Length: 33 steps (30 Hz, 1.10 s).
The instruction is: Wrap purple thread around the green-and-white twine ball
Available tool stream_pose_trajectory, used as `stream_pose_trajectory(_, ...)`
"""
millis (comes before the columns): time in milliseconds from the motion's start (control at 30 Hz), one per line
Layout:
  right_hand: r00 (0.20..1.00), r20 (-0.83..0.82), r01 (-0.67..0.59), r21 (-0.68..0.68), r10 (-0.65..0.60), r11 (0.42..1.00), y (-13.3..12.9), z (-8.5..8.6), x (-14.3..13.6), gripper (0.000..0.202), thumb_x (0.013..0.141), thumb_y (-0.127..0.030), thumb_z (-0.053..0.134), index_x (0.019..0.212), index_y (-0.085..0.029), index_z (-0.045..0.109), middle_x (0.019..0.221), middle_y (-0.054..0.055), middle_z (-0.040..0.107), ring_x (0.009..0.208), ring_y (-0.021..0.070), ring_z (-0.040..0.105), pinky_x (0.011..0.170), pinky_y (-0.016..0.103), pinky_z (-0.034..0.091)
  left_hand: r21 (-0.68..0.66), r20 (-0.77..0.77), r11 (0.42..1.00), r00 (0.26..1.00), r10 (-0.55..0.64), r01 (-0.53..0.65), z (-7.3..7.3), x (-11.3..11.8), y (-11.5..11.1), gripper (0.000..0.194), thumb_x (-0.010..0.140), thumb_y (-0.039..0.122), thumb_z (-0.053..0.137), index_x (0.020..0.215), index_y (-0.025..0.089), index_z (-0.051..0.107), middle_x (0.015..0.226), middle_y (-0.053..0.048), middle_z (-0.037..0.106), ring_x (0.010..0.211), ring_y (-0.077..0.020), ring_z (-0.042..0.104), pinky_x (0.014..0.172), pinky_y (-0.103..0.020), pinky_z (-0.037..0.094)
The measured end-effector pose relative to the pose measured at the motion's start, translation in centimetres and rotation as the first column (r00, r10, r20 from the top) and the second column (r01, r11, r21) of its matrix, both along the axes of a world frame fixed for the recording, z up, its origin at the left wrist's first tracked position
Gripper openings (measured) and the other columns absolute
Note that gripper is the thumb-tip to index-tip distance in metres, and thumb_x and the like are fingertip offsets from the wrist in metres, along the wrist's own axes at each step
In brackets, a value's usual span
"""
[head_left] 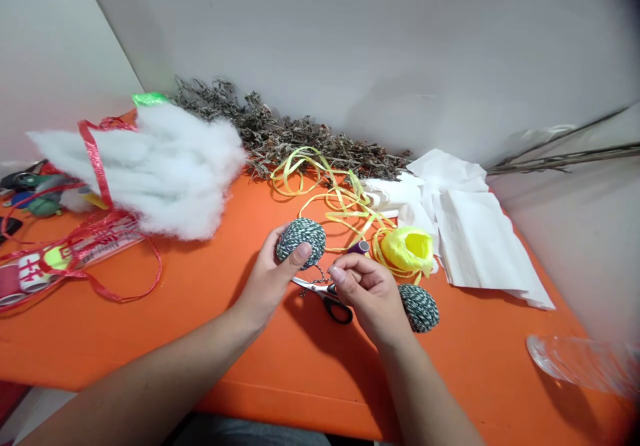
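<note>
My left hand [270,276] is wrapped round a ball of dark green and white twisted cord [302,236], held above the orange table. To its right, my right hand [367,289] has its thumb and forefinger pinched together; a short piece of the same cord [320,274] runs between the ball and these fingertips. Beneath the hands lie scissors [338,311] with black handles, their blades partly hidden. A second cord ball [419,308] rests just right of my right wrist. Behind my right hand are a purple spool [359,247] and a yellow ribbon roll [407,249] with loose loops.
White stuffing [175,166] and red ribbon [95,159] cover the left side of the orange table [280,366]. Dried twigs [300,139] lie along the wall. White sheets [485,239] are at the back right, a clear plastic item [580,363] at the right edge.
</note>
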State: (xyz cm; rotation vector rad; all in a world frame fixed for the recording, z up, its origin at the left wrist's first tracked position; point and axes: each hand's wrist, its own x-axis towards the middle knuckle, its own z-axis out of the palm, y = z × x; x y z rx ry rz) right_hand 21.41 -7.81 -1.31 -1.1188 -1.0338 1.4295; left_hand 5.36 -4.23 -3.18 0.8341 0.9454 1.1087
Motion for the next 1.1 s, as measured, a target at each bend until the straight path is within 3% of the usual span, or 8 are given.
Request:
stream_pose_trajectory(300, 0.957, -0.287, -0.050, -0.038, 0.037, 0.998, 0.1, 0.0, 0.5, 0.022, 0.086, -0.036, 0.076, 0.080, -0.020, 0.063, 0.049, -0.013, 0.027, 0.043, 0.0049, 0.015, 0.041, 0.019, 0.017, 0.065, -0.032, 0.994, 0.996, -0.081, 0.083, -0.3, -0.1, -0.1, 0.077, 0.069, 0.064, 0.080, 0.126, 0.019, 0.053, 0.117, -0.009, 0.067, 0.104, -0.0222, 0.063, 0.090, -0.029, 0.049)
stream_pose_trajectory(667, 0.976, -0.210, -0.072, -0.065, 0.057, 0.995, 0.2, -0.4, 0.4, 0.025, 0.086, -0.039, 0.076, 0.080, -0.021, 0.061, 0.049, -0.012, 0.029, 0.041, 0.0049, 0.017, 0.039, 0.018, 0.018, -0.008, 0.063, 0.994, 0.992, -0.107, 0.107, 0.0, 0.1, -0.4, 0.069, 0.074, 0.068, 0.072, 0.120, 0.019, 0.056, 0.102, -0.007, 0.067, 0.077, -0.0161, 0.061, 0.057, -0.023, 0.049)
stream_pose_trajectory(833, 0.983, -0.176, -0.063, -0.064, 0.051, 0.996, 0.3, -0.7, 0.5, 0.025, 0.087, -0.039, 0.075, 0.081, -0.020, 0.060, 0.051, -0.012, 0.030, 0.043, 0.0049, 0.017, 0.040, 0.019, 0.017, -0.070, 0.132, 0.990, 0.985, -0.115, 0.125, 0.3, 0.1, -0.4, 0.061, 0.078, 0.065, 0.071, 0.115, 0.018, 0.059, 0.100, -0.007, 0.068, 0.071, -0.0132, 0.059, 0.053, -0.021, 0.049)
stream_pose_trajectory(1100, 0.994, -0.104, -0.025, -0.047, 0.020, 0.999, 0.6, -1.0, 0.5, 0.027, 0.086, -0.042, 0.076, 0.082, -0.019, 0.062, 0.051, -0.010, 0.038, 0.042, 0.0050, 0.022, 0.041, 0.019, 0.018, -0.264, 0.375, 0.941, 0.921, -0.103, 0.212, 0.4, 0.3, -0.2, 0.042, 0.088, 0.055, 0.066, 0.111, 0.020, 0.069, 0.104, -0.007, 0.072, 0.078, -0.0145, 0.066, 0.054, -0.019, 0.052)
